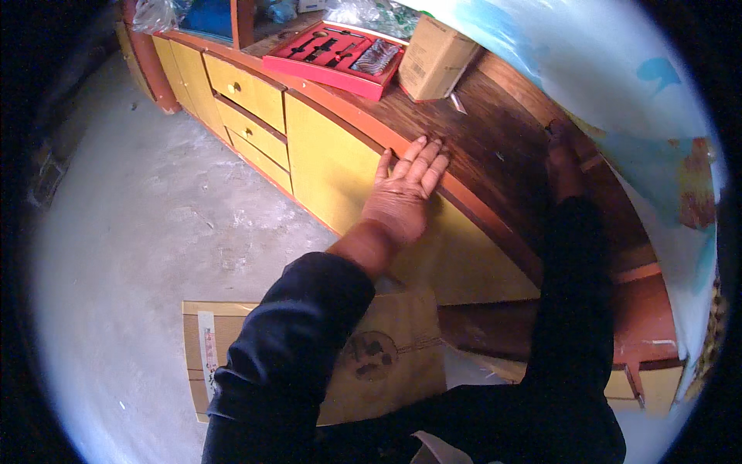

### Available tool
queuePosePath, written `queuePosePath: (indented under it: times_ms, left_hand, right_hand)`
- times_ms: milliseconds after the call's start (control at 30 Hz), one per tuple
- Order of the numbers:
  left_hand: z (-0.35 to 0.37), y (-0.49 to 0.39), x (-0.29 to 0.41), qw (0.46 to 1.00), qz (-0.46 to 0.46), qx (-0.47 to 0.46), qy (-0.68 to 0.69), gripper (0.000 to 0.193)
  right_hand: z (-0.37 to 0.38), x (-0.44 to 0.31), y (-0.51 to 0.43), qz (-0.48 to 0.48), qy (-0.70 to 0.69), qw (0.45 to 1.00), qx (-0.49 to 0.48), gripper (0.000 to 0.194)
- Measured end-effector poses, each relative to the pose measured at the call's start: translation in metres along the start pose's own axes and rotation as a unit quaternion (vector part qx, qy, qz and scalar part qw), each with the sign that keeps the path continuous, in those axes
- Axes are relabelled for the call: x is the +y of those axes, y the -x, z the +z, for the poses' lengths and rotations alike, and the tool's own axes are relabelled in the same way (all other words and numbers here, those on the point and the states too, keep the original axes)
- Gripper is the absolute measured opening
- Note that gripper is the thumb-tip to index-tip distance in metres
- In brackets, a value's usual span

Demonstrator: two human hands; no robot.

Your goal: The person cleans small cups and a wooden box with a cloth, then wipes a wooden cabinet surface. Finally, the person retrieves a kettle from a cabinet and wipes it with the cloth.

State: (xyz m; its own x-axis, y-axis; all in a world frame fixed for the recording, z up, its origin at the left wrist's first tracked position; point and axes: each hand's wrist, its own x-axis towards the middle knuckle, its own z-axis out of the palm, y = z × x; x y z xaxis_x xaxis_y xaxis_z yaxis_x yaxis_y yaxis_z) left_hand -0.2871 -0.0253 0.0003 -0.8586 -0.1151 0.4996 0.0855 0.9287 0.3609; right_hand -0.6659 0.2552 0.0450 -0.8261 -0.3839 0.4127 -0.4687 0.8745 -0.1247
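My left hand (408, 182) lies flat across the orange front edge (484, 217) of a low wooden cabinet, fingers spread and palm down. The fingertips reach onto the brown wood-grain top (498, 139). Farther right, in shadow, my right hand (562, 165) reaches over the top towards its back ledge; its fingers are too dark to make out, and so is anything in them. Beyond the left hand sits an open red box (324, 76) with several dark utensils and a patterned cloth-like item in its lining. A brown cardboard carton (435, 61) stands beside it.
A flat cardboard box (400, 400) lies on the concrete floor (162, 226) below my left arm. Yellow drawers (246, 84) line the cabinet front. A white strip (458, 103) lies by the carton. Blue-and-white sheeting (632, 104) hangs behind; plastic bags (371, 14) lie at the back.
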Motion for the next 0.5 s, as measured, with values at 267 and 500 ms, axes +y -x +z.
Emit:
queuePosePath:
  times_ms: [267,500]
  left_hand:
    - [0.0,-0.002,0.007,1.0,-0.012,0.004,-0.028,0.074]
    - [-0.005,-0.003,0.014,0.997,-0.028,-0.013,-0.066,0.076]
  right_hand:
    - [0.015,-0.077,-0.038,-0.116,-0.192,0.972,-0.07,0.028]
    - [-0.001,-0.168,0.028,-0.068,-0.406,0.893,-0.182,0.045]
